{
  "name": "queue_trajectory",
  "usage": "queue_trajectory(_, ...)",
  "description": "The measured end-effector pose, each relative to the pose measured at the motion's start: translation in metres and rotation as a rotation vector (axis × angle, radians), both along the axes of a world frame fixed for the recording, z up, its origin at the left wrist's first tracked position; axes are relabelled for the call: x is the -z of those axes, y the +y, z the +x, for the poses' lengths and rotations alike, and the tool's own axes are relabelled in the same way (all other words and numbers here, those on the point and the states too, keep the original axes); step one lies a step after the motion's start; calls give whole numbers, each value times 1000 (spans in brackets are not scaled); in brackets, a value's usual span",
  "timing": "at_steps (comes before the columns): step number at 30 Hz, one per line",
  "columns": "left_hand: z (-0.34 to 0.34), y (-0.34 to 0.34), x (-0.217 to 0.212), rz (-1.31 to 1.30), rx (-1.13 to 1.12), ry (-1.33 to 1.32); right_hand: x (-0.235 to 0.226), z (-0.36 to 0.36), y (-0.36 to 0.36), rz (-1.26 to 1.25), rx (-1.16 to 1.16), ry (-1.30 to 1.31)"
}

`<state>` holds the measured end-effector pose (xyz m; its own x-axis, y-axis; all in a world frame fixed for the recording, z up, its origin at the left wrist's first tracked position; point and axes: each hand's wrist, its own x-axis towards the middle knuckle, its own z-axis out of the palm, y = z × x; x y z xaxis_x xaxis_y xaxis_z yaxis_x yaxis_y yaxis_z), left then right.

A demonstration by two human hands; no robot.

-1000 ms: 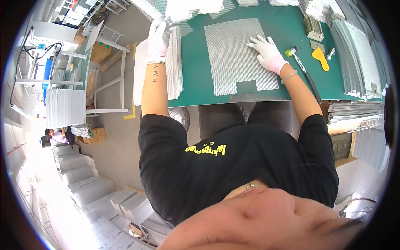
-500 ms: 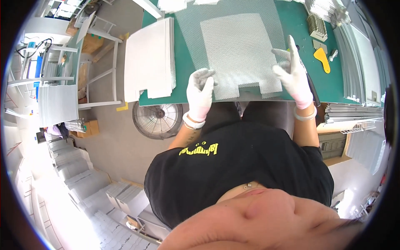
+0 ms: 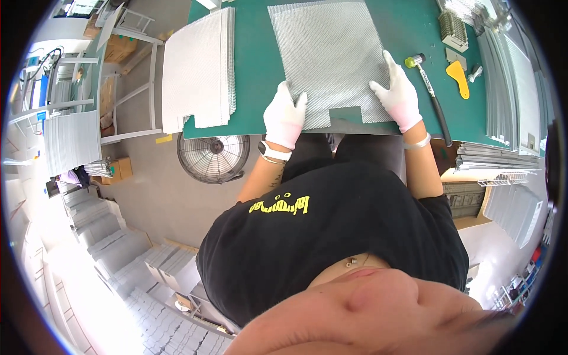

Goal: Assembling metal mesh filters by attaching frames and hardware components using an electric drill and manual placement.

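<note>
A silvery mesh sheet with a notch in its near edge lies on the green tabletop in front of me. My left hand, in a white glove, holds the sheet's left edge near its front corner, the thumb over the top. At the right edge, my gloved right hand holds the sheet with its thumb on the mesh and its fingers along the side. The undersides of both grips are hidden.
Left of the mesh stands a stack of pale notched sheets. A mallet, a yellow scraper and a ridged block lie to the right on the green table. A floor fan stands below the table's left front.
Both hands have closed in on the mesh sheet's side edges. A wider mesh piece behind it no longer shows separately. The mallet, earlier mostly hidden by my right hand, is now visible.
</note>
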<state>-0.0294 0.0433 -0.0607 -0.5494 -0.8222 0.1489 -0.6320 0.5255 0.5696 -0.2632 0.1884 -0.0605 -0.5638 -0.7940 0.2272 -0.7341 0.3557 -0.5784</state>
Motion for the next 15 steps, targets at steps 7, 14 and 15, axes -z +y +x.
queue_trajectory(7,2,-1,-1,0,16,-22,-1,2,3,-12,-27,31)
queue_trajectory(14,-1,-1,-5,0,10,-43,-7,1,1,97,12,-42)
queue_trajectory(15,-1,-1,-5,-1,13,-40,-8,1,1,109,12,-42)
